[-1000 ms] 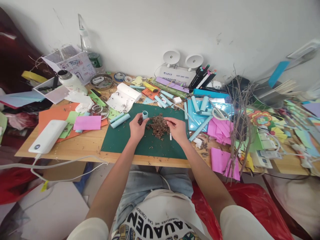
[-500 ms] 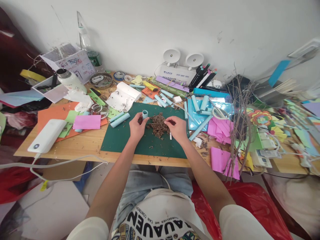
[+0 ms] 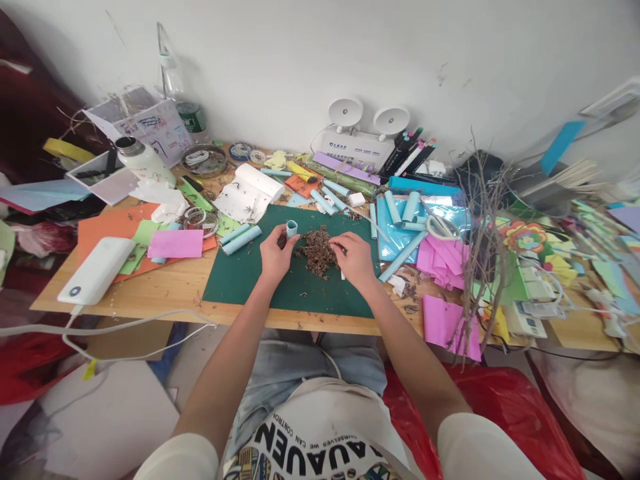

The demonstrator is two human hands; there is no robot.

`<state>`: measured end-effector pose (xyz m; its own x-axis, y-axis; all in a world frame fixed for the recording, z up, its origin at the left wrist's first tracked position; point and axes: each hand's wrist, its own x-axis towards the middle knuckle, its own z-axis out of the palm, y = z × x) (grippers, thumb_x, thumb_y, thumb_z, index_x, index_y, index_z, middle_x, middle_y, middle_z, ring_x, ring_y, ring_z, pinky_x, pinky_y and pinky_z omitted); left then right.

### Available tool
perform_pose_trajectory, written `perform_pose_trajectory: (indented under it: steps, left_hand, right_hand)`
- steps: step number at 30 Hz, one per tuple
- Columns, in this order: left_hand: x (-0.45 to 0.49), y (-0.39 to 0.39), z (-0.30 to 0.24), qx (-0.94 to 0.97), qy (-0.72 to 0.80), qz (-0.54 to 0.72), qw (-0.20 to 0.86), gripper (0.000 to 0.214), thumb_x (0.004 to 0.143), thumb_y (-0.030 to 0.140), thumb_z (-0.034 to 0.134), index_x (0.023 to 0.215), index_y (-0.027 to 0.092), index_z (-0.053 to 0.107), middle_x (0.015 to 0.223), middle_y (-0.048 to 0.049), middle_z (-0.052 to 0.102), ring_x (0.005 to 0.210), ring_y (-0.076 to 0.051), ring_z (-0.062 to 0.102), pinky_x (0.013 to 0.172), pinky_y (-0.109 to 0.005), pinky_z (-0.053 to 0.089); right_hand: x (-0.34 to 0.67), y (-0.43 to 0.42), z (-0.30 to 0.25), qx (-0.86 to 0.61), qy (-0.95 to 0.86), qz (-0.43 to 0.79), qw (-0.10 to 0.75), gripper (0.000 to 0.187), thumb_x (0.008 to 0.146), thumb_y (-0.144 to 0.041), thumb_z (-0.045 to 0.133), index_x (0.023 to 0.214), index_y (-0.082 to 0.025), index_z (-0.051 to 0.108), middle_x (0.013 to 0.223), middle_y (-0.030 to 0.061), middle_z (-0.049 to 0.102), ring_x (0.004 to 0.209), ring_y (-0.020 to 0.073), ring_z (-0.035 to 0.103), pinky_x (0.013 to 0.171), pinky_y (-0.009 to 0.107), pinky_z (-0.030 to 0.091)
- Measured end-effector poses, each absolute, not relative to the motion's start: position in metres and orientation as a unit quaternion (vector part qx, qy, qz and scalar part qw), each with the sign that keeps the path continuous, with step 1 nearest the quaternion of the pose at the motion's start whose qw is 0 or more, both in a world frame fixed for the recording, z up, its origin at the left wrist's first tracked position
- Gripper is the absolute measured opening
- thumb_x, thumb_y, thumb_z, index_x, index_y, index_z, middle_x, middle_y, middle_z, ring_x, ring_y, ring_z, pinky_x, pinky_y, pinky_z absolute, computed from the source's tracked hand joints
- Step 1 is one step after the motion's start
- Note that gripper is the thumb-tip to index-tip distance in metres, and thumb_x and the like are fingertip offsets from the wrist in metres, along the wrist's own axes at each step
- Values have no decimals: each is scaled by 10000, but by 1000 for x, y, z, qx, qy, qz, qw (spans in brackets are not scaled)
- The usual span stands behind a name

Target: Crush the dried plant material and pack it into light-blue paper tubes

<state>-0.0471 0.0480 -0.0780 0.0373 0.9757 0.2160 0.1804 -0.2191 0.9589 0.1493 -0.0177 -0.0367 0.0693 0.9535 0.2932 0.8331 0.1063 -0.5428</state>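
Note:
A short light-blue paper tube (image 3: pixel 291 229) stands upright in my left hand (image 3: pixel 277 255), thumb and fingers wrapped round it, its open end facing up. My right hand (image 3: pixel 354 259) has its fingertips pinched together at the right edge of a heap of brown dried plant crumbs (image 3: pixel 317 252); whatever lies between them is too small to make out. Both hands are over a dark green cutting mat (image 3: pixel 240 283). A small white piece shows just beneath my right hand. Two more blue tubes (image 3: pixel 242 239) lie at the mat's left edge.
Scissors (image 3: pixel 442 227), blue tubes and pink paper (image 3: pixel 443 257) lie to the right, beside upright bare twigs (image 3: pixel 483 253). A white power bank (image 3: pixel 96 271) with a cable sits at left. An emergency light (image 3: pixel 356 143) stands against the wall.
The view has shifted very slightly. My left hand keeps hold of the tube, and my right fingers have moved only a little at the heap's edge.

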Motion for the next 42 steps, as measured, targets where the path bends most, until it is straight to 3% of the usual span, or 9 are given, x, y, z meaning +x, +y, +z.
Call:
perform_pose_trajectory:
  steps: [3, 9, 13, 19, 30, 36, 42]
  left_hand:
    - [-47, 49, -79, 600, 479, 499, 402, 281, 835, 404, 685, 1028, 202, 661, 917, -39, 743, 844, -180, 700, 798, -287, 574]
    - [-47, 49, -80, 596, 477, 502, 406, 270, 837, 393, 682, 1029, 205, 664, 910, -39, 741, 835, -177, 698, 798, -287, 576]
    - [-47, 48, -78, 599, 481, 502, 397, 256, 833, 380, 690, 1017, 204, 666, 896, -31, 741, 835, -174, 698, 806, -286, 575]
    - [-47, 47, -75, 607, 478, 502, 388, 258, 834, 371, 691, 1028, 203, 667, 904, -25, 742, 839, -173, 695, 807, -280, 574]
    - [-47, 46, -76, 623, 455, 509, 380, 265, 866, 384, 665, 1051, 194, 669, 862, -6, 717, 784, -145, 654, 781, -245, 541]
    - [-48, 45, -75, 629, 456, 510, 370, 244, 872, 370, 655, 1042, 196, 669, 855, -7, 716, 769, -143, 643, 765, -243, 531]
    - [-48, 46, -74, 635, 463, 507, 354, 232, 855, 284, 645, 1065, 190, 676, 823, 3, 702, 741, -130, 619, 715, -218, 513]
  right_hand:
    - [152, -16, -35, -651, -653, 107, 372, 220, 919, -217, 554, 921, -220, 774, 980, 75, 716, 882, 213, 663, 827, 361, 539]
    - [155, -13, -32, -644, -641, 124, 399, 204, 879, -215, 588, 860, -222, 791, 961, 68, 734, 849, 206, 681, 818, 368, 557]
    - [145, -15, -5, -639, -618, 118, 442, 196, 887, -242, 583, 879, -224, 778, 925, 60, 743, 803, 197, 677, 743, 342, 559]
    - [110, 7, 34, -568, -658, 130, 478, 191, 921, -239, 554, 906, -224, 744, 923, 51, 736, 821, 192, 668, 763, 341, 551]
    - [91, 38, 26, -545, -765, 114, 324, 235, 885, -99, 527, 875, -181, 746, 965, 88, 688, 884, 213, 630, 849, 365, 497]
    - [89, 43, 28, -546, -768, 127, 310, 297, 827, -33, 521, 1022, -177, 692, 980, 76, 652, 839, 192, 610, 792, 328, 472]
    - [87, 40, 28, -543, -791, 123, 254, 183, 886, -107, 512, 938, -204, 659, 892, 53, 691, 879, 217, 618, 798, 340, 450]
